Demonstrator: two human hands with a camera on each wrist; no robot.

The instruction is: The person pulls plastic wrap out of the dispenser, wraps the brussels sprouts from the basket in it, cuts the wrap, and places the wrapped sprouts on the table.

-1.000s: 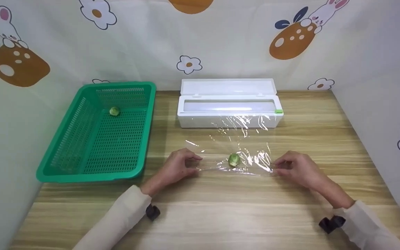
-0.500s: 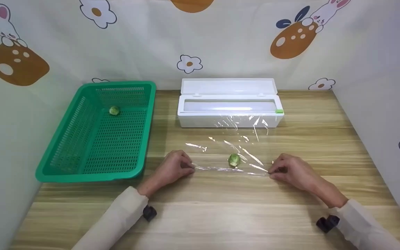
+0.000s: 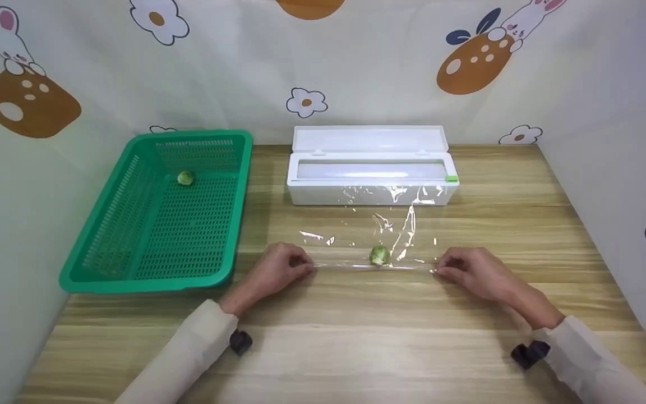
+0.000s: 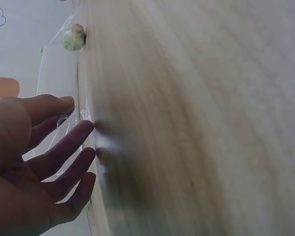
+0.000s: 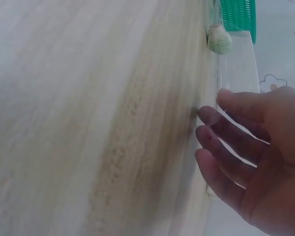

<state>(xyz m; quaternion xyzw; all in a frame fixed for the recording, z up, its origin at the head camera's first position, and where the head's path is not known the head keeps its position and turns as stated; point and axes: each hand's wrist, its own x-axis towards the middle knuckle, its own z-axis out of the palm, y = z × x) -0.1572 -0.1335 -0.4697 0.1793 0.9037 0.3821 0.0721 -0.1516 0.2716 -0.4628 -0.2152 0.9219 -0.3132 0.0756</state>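
Observation:
A sheet of clear plastic wrap stretches from the white wrap dispenser toward me, its front edge drawn tight between both hands. My left hand pinches the left front corner between thumb and fingers. At the opposite corner my right hand pinches the wrap the same way. A small green Brussels sprout lies on the sheet between the hands, right at the taut front edge. Both wrist views show the sprout beyond the fingertips, with the wrap faint and mostly see-through.
On the left stands a green plastic basket with another Brussels sprout in its far part. The dispenser's lid is raised against the patterned backdrop, and a green slider sits at its right end. Wooden table surrounds these things.
Both hands have taken hold of the wrap's front corners. The front edge has been pulled straight and shifted slightly away from me, up to the sprout. Basket and dispenser have stayed put.

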